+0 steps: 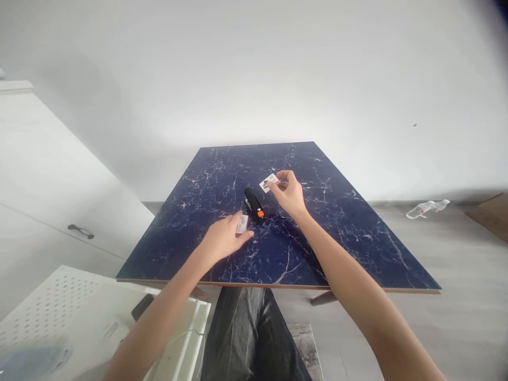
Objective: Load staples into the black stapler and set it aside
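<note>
A black stapler (251, 200) with an orange patch at its near end lies on the dark blue marbled table (222, 174), between my two hands. Beyond it on the right, my right hand (291, 194) pinches a small white printed card-like piece (269, 183) with a dark picture and some red on it. My left hand (223, 239) is low at the table, just left of the stapler's near end. Its thumb and fingers close around a small white piece with a red edge (242, 224). Whether either piece is a flat card or a little box is too small to tell.
A white wall stands behind the table. White drawers (35, 201) with a dark handle are on the left, and a white perforated surface (59, 301) is at lower left. Clear plastic (426, 209) and a brown box (492, 216) lie on the floor at right.
</note>
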`<state>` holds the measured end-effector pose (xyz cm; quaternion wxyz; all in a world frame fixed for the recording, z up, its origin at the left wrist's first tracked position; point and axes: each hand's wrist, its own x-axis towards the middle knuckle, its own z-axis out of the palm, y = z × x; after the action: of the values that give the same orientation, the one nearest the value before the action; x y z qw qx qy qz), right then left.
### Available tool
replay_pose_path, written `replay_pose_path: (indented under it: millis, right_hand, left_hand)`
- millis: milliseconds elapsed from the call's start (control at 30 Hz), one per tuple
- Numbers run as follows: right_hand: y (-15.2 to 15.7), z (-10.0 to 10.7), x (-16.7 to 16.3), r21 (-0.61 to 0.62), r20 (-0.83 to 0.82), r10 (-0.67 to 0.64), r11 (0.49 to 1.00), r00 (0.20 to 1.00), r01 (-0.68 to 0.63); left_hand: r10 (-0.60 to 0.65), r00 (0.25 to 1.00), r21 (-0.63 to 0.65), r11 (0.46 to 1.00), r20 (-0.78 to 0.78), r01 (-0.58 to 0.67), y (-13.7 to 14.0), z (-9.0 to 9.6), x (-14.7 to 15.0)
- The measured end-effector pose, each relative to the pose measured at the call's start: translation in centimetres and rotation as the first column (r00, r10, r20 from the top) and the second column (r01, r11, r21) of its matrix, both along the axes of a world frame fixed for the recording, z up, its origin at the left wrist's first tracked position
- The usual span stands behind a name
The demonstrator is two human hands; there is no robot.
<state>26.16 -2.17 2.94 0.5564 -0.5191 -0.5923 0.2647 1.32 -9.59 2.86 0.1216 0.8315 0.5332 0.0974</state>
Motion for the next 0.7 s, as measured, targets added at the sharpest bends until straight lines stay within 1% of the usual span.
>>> replay_pose_path:
  millis: [67,100,167,233,267,333,433,533,633,700]
  right_hand:
    - [-1.1,0.6,-1.1,0.04,-0.029,0.117,0.992,0.993,-0.116]
    - [-1.5,0.7,-1.8,0.06,-0.016,0.174,0.983,0.985,-0.173]
    - [-2.2,0.7,-3.3,0.09,0.069,0.262,0.959,0.963,-0.267]
    - [-2.5,0.4,-4.6,0.115,0.196,0.289,0.942,0.937,-0.314]
    - [-2.5,0.1,-5.0,0.128,0.249,0.274,0.941,0.929,-0.312]
    - [-2.3,-0.3,-5.2,0.149,0.309,0.216,0.951,0.926,-0.271]
    - [-1.6,-0.8,-4.3,0.138,0.331,0.146,0.97,0.932,-0.201]
    - [-0.7,-1.4,-2.9,0.14,0.361,0.1,0.977,0.927,-0.16]
    - [0.0,-1.9,-2.4,0.157,0.386,0.063,0.979,0.921,-0.133]
    - [0.2,-2.2,-2.4,0.169,0.39,0.054,0.977,0.919,-0.129]
  left_hand:
    - [0.02,0.999,-0.033,0.999,0.042,-0.019,-1.0,-0.3,0.6]
    - [0.051,0.996,-0.029,0.998,0.072,-0.049,-1.2,-0.5,0.6]
    - [0.15,0.978,0.014,0.988,0.146,-0.153,-1.2,-0.8,-0.1]
    - [0.226,0.95,0.059,0.968,0.218,-0.244,-0.9,-1.1,-1.2]
    - [0.237,0.941,0.074,0.962,0.242,-0.261,-0.7,-1.3,-1.8]
    - [0.209,0.946,0.105,0.965,0.248,-0.24,-0.3,-1.7,-2.6]
    - [0.172,0.966,0.167,0.965,0.193,-0.205,0.0,-2.3,-3.1]
    - [0.205,0.965,0.224,0.945,0.165,-0.239,1.0,-2.7,-3.3]
    - [0.249,0.957,0.275,0.919,0.146,-0.281,3.4,-2.9,-4.0]
    - [0.239,0.965,0.284,0.923,0.106,-0.26,5.9,-2.9,-4.6]
